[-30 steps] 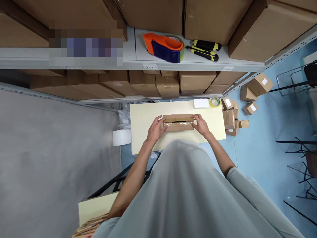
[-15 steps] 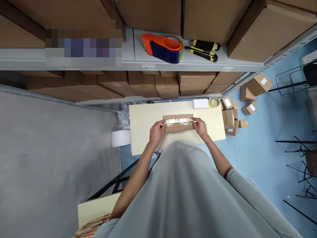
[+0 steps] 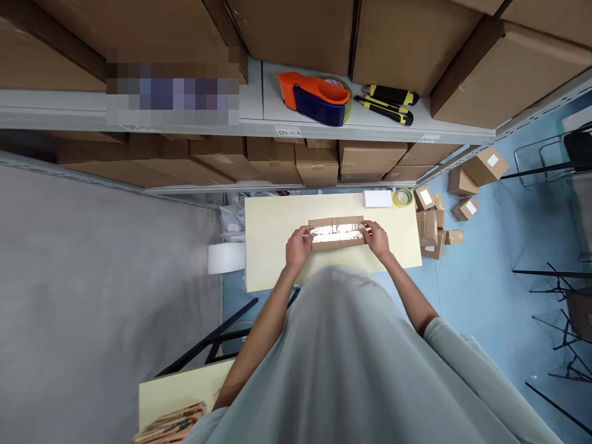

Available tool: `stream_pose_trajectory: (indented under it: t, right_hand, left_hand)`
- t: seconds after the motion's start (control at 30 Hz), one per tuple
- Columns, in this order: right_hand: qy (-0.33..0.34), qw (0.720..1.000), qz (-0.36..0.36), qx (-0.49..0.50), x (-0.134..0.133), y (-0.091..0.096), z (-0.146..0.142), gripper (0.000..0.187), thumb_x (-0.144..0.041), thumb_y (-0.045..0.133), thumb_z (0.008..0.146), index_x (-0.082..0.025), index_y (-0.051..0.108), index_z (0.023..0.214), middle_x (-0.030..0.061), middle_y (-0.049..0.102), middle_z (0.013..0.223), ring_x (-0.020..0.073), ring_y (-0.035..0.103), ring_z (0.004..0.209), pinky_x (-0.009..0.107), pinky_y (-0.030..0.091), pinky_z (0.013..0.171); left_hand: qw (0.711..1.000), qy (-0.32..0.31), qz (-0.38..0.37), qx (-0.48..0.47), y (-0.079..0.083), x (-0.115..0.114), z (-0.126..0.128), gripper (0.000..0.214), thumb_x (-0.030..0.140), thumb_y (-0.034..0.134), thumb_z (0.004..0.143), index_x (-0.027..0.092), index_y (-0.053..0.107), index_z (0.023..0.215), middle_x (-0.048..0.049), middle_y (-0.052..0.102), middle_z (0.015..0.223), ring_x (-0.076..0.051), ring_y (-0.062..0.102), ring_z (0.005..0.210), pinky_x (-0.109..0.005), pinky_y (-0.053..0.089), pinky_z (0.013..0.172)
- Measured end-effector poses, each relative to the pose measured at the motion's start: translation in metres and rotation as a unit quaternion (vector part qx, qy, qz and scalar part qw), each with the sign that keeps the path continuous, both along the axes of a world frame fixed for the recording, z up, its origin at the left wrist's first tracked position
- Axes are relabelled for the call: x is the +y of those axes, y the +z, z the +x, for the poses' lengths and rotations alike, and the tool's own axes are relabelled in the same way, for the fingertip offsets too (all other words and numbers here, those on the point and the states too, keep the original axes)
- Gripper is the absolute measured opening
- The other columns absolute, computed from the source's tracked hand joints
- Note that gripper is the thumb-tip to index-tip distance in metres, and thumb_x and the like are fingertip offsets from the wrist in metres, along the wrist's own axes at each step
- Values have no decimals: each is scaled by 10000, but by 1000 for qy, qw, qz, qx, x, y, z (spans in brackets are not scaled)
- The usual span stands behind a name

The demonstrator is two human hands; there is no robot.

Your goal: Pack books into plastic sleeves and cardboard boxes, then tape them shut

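A small flat cardboard box lies over the pale yellow table, a shiny strip of clear tape running along its top. At its left end, my left hand has thumb and fingers closed on the edge. My right hand grips the opposite end in the same way, fingertips by the end of the tape. Beyond the box, near the table's far edge, are a white box and a roll of yellow tape.
An orange and blue tape dispenser and black-yellow utility knives lie on the shelf ahead, among large cartons. Several small parcels sit on the floor at right. A white roll stands left of the table.
The view has shifted slightly. Both hands remain at the ends of the cardboard box, and the tape now reflects more light.
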State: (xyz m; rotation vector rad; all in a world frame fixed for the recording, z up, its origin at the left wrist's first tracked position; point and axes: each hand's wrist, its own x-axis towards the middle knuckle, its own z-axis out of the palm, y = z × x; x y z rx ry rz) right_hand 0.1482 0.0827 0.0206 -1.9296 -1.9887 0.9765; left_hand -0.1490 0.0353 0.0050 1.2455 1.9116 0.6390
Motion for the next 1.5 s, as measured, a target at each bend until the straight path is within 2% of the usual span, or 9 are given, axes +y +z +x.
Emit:
stream_pose_trajectory:
  t: [0.2,0.33,0.53,0.63,0.73,1.0,1.3,1.4,1.5]
  right_hand:
    - [51,993,-11,-109,33,32,-13,273,-231,633,1030,-241,755,1274,122,740,1281,250,774,921,377,612,878]
    - [76,985,130,-84,82,84,-36,270,-326,595,1089,-221,762,1272,140,732,1282,304,750,1054,416,616,953]
    - [169,923,346,10,195,168,-91,502,-571,414,1170,-196,663,1392,157,673,1362,357,611,1352,558,498,1211]
    - [229,899,373,6,251,182,-125,671,-665,375,1155,-106,582,1463,201,590,1477,385,539,1462,634,408,1278]
    - [227,918,314,-87,281,185,-157,717,-657,475,1132,-7,587,1413,277,610,1440,416,554,1454,629,390,1283]
    - [163,930,234,-233,270,196,-184,532,-469,686,1068,-15,658,1343,308,745,1296,424,696,1285,537,490,1165]
    - [231,944,198,-126,203,216,-145,710,-754,545,1060,-103,656,1321,206,769,1118,409,731,1126,463,542,966]
    - [325,945,37,-8,166,204,-116,723,-837,640,949,-138,725,1110,96,748,922,305,731,915,355,532,813]
    - [387,899,-186,89,135,173,-90,707,-846,771,802,-147,719,892,25,682,770,193,644,732,283,475,679]
  left_hand:
    - [1000,-6,5,-12,-1,5,-5,230,316,638,971,264,739,1171,-71,802,1156,-225,767,861,-346,596,880]
    - [1000,-5,7,-18,-3,6,-7,225,318,621,981,276,739,1167,-63,792,1157,-213,766,831,-344,597,872]
    - [1000,-5,-11,-8,-7,7,-9,233,319,631,983,284,745,1183,-66,794,1167,-224,777,880,-342,592,876]
    - [1000,-4,-12,-10,-7,6,-8,222,318,633,984,284,742,1175,-67,798,1181,-232,778,910,-348,589,894]
    - [1000,-2,-12,-14,-5,4,-6,217,309,616,996,287,734,1176,-65,794,1206,-235,775,942,-355,585,908]
    - [1000,6,-7,-22,-3,-3,-3,242,296,598,1016,287,728,1220,-61,777,1233,-212,759,896,-331,575,906]
    - [1000,16,12,-16,-3,-9,2,260,297,602,1013,277,740,1234,-75,778,1221,-235,760,906,-341,576,890]
    - [1000,14,25,-10,-4,-10,4,272,289,610,1009,261,741,1246,-86,773,1204,-242,751,914,-349,573,912]
    - [999,15,34,-6,-6,-11,5,294,268,601,1010,235,742,1266,-101,767,1195,-248,742,918,-357,566,914]
